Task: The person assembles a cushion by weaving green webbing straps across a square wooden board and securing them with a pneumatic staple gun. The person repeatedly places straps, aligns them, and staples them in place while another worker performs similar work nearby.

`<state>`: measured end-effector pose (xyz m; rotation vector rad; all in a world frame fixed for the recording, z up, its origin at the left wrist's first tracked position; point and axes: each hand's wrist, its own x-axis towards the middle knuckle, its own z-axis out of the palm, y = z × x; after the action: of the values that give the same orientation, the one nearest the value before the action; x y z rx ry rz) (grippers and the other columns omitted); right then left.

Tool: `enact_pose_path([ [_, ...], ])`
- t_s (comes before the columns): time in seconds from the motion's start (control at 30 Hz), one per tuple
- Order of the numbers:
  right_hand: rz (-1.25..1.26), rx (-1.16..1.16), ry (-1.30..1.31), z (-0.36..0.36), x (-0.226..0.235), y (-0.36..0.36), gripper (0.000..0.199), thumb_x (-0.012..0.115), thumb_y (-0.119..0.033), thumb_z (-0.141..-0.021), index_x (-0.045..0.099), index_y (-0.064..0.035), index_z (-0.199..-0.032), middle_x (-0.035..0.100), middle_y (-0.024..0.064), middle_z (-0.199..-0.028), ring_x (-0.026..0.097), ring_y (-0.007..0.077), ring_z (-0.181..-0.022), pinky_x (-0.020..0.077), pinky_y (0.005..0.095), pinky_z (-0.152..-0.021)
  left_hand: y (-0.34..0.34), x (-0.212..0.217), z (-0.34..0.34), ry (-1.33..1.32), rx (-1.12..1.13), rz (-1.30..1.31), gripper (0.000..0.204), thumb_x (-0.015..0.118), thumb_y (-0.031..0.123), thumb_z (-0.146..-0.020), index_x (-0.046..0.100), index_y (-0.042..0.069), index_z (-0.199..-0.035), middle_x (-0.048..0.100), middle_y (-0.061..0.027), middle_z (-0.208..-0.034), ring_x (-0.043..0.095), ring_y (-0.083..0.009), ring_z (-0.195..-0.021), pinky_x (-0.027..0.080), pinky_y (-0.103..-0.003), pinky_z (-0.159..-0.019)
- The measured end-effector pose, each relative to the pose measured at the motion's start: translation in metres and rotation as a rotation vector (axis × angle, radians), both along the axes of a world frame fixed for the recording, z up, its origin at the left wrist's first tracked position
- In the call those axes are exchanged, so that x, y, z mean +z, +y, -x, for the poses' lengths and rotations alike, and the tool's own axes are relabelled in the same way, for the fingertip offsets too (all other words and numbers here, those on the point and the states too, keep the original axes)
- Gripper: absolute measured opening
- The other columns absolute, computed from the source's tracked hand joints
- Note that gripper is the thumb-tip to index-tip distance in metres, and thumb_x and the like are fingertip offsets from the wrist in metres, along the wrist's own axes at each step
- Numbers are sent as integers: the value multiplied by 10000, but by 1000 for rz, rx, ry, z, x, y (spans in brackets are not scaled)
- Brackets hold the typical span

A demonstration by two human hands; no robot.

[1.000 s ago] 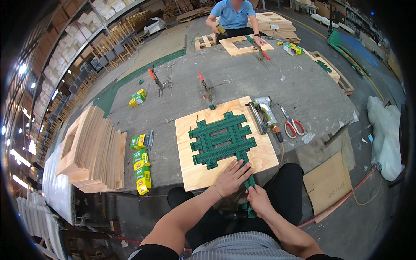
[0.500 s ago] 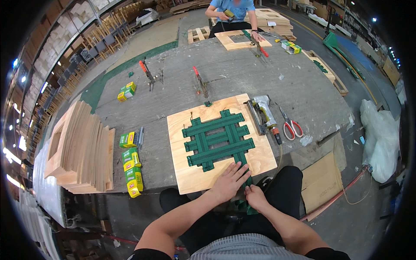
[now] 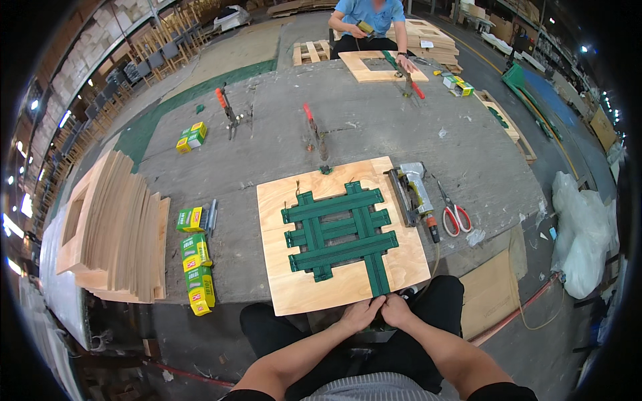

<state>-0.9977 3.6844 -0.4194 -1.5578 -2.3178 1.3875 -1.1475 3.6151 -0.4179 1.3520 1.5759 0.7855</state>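
The left hand [image 3: 362,315] and right hand [image 3: 398,311] clasp the green strap [image 3: 376,274] just off the board's near edge. Ahead-right of their grip lie a staple gun [image 3: 417,189] and scissors [image 3: 449,201]; ahead-left, boxes [image 3: 194,250].

pale wooden board [image 3: 287,291] flat on grey table [image 3: 267,144]; green straps [image 3: 344,251] criss-crossed over its opening, one reaching near edge

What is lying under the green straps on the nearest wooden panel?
Under the green straps lies the wooden panel; in the middle, grey shows through the gaps, seemingly the tabletop. Whatever lies directly beneath each strap is covered and cannot be seen.
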Motion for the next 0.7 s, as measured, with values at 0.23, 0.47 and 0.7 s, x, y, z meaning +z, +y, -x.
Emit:
enact_pose_path([
  [0.23, 38, 141, -52, -6, -5, 6, 287, 483, -171, -995, 669, 45, -1022, 689, 313, -1034, 659, 472, -1049, 515, 534, -929, 25, -46, 9, 70, -143, -347, 442, 513, 446, -1078, 636, 112, -1341, 674, -154, -1308, 612, -387, -1207, 475, -441, -1049],
  [0.47, 223, 432, -107, -28, 123, 54, 376, 609, -333, -1025, 699, -13, -1200, 759, 152, -1030, 745, 246, -921, 583, 392, -812, 30, -52, 14, 429, -178, -445, 499, 514, 506, -1059, 569, 189, -1440, 606, -84, -1432, 583, -330, -1290, 476, -459, -1069],
  [0.7, -580, -274, -262, 1, 135, 247, 400, 712, -336, -912, 746, 2, -1122, 748, 242, -1046, 732, 367, -1033, 564, 429, -889, 36, -17, 15, 413, -143, -493, 536, 485, 557, -1053, 579, 199, -1440, 611, -91, -1429, 580, -355, -1293, 465, -493, -1087],
])
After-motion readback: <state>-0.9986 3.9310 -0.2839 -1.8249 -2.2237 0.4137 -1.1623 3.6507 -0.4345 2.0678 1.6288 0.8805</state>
